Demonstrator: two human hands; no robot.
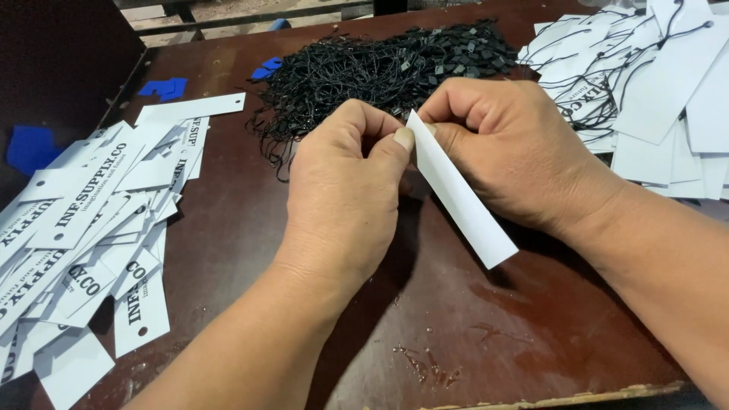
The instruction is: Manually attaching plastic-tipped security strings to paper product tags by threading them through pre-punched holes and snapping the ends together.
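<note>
At the left edge I saw a loose heap of printed tags (83, 220), white with black lettering, fanned over the dark tabletop (456, 319); a few blue scraps (163, 87) lay beyond them. No tray, box or bin showed anywhere, so the stock sat in bare piles and nothing was contained.

My left hand (342, 197) was near the middle, thumb and fingers pinched together at the top end of a blank white tag (463, 197). Whether a string was already caught in that pinch I could not tell; the fingertips hid it. Behind the hands lay a tangle of black strings (380, 68) with small black clasps.

My right hand (501, 152) was closed on the same tag from the other side, gripping its upper end, so the two hands met at that one spot. The tag hung slanting down to the right, clear of the tabletop, its lower end free.

I judged the step in hand to be threading a string through the tag's hole. The next move would call for a steady grip on the tag and a fine feed at the pinch, since the hole was hidden from me.

At the far right was a pile of strung tags (653, 83), white with black loops through them.
</note>
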